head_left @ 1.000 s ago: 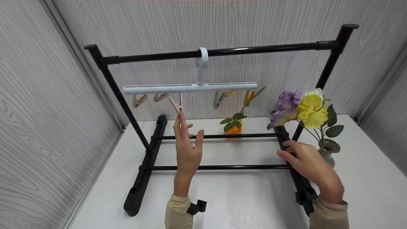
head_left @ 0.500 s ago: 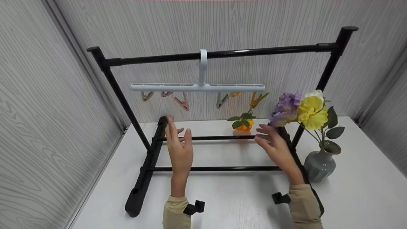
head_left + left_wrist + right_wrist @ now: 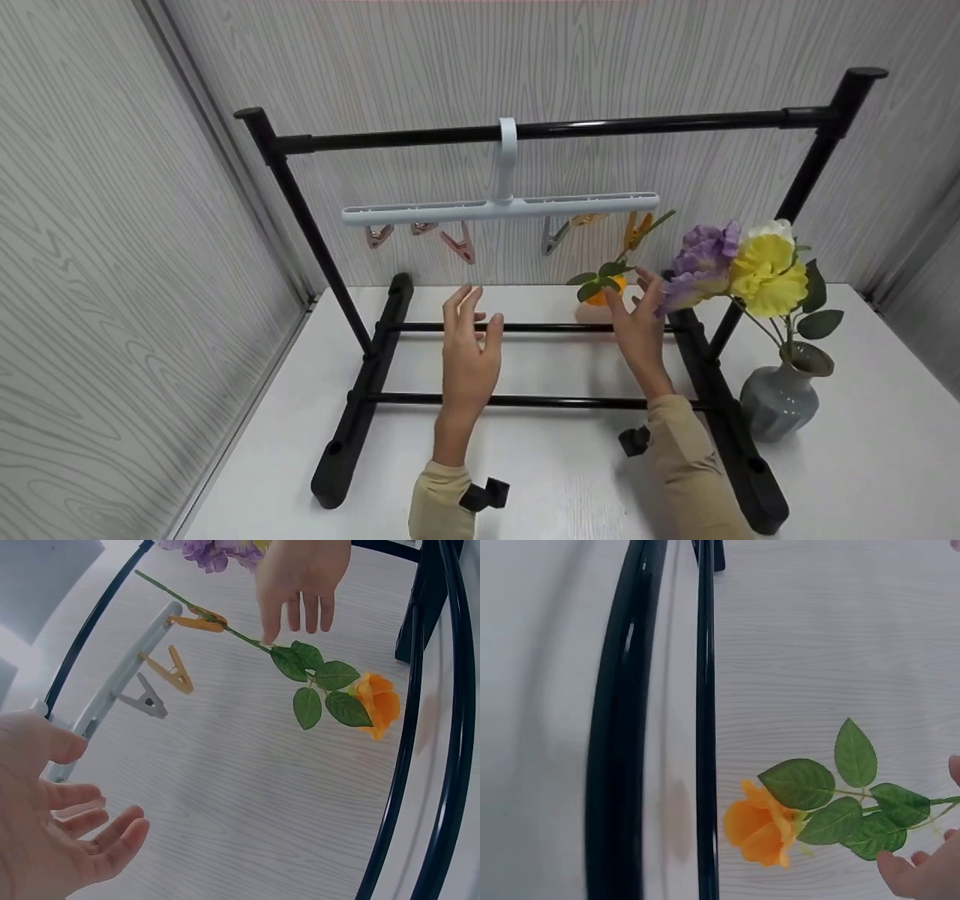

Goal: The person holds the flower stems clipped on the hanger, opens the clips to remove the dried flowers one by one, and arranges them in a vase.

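Your left hand [image 3: 469,352] is raised over the rack's [image 3: 360,390] lower bars, fingers straight and spread, holding nothing, just below the pink clip [image 3: 459,246]. The clip hanger [image 3: 501,209] hangs from the top bar. The orange rose [image 3: 375,701] hangs head-down by its stem from the orange clip [image 3: 196,619]. Your right hand [image 3: 639,330] reaches its leaves, fingers relaxed, fingertips [image 3: 268,634] at the stem, gripping nothing. The vase [image 3: 780,397] stands rightmost.
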`<state>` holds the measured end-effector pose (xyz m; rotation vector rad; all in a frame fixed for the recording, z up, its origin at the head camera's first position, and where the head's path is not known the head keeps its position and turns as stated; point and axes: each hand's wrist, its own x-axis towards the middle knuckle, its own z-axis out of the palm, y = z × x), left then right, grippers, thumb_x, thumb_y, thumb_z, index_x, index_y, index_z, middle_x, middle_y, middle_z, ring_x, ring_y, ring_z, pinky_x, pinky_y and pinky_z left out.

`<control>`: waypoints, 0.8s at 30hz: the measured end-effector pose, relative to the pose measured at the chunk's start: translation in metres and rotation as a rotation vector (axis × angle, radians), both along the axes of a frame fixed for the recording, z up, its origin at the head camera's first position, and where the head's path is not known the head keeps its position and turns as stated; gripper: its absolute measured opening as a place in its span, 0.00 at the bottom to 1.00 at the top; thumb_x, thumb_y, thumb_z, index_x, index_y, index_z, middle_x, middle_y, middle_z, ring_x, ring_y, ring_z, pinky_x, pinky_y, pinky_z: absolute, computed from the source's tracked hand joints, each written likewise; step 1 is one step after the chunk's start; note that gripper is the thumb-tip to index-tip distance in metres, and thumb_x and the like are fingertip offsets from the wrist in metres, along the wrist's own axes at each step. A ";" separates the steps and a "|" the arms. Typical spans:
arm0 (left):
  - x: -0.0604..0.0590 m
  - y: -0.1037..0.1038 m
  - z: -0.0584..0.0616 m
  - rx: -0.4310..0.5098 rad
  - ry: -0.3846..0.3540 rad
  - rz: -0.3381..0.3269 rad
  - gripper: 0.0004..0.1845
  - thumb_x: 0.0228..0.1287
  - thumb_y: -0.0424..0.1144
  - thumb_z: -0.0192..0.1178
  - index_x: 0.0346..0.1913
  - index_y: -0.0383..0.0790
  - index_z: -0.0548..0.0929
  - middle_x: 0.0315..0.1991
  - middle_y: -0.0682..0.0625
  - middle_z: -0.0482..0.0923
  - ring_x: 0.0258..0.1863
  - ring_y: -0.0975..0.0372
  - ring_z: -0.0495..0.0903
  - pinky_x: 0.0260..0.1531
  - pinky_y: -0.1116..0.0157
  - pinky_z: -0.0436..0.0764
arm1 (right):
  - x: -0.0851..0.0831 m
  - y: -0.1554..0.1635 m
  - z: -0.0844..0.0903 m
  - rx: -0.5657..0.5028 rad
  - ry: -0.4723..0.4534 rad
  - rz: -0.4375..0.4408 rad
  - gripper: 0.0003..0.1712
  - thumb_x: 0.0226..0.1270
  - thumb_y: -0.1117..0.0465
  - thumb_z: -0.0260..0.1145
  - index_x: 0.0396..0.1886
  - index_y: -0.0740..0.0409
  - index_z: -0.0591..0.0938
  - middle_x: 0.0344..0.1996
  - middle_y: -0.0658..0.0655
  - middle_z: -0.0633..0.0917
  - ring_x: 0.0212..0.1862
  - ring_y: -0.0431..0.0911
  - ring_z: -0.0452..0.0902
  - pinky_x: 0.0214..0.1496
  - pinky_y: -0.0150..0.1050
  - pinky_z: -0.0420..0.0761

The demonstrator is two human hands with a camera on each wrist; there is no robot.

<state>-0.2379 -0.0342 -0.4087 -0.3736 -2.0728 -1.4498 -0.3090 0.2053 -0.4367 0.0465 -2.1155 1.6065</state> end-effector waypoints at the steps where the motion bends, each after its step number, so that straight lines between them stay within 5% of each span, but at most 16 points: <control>1: 0.000 0.002 0.000 -0.014 -0.010 -0.010 0.24 0.79 0.37 0.57 0.71 0.29 0.71 0.73 0.40 0.62 0.56 0.49 0.76 0.50 0.52 0.82 | -0.002 0.000 0.002 0.000 0.012 -0.010 0.38 0.79 0.57 0.64 0.79 0.62 0.56 0.77 0.67 0.58 0.79 0.58 0.52 0.77 0.55 0.59; 9: -0.002 0.007 -0.005 -0.060 -0.045 -0.070 0.23 0.80 0.39 0.56 0.70 0.30 0.72 0.74 0.40 0.60 0.56 0.50 0.76 0.51 0.50 0.82 | -0.013 -0.009 0.009 0.092 0.129 0.022 0.38 0.77 0.60 0.66 0.79 0.65 0.61 0.74 0.67 0.67 0.76 0.60 0.60 0.75 0.57 0.63; 17: -0.009 0.010 -0.018 -0.149 -0.076 -0.056 0.22 0.80 0.39 0.56 0.68 0.30 0.74 0.70 0.39 0.66 0.63 0.48 0.74 0.60 0.49 0.77 | -0.016 -0.021 0.000 0.114 0.099 0.144 0.32 0.76 0.65 0.66 0.74 0.70 0.68 0.68 0.71 0.74 0.70 0.64 0.68 0.69 0.63 0.68; 21: -0.012 0.011 -0.022 -0.183 -0.089 -0.047 0.21 0.79 0.38 0.57 0.67 0.29 0.75 0.69 0.38 0.67 0.70 0.46 0.69 0.67 0.48 0.71 | -0.018 -0.026 -0.001 0.092 0.084 0.184 0.35 0.77 0.63 0.65 0.77 0.67 0.64 0.58 0.72 0.81 0.62 0.64 0.77 0.65 0.61 0.74; 24: -0.013 0.012 -0.023 -0.198 -0.101 -0.054 0.21 0.79 0.38 0.57 0.66 0.29 0.75 0.69 0.39 0.67 0.70 0.45 0.69 0.67 0.48 0.72 | -0.022 -0.025 0.002 0.055 0.059 0.167 0.38 0.78 0.62 0.64 0.80 0.66 0.59 0.60 0.72 0.77 0.63 0.64 0.74 0.66 0.58 0.73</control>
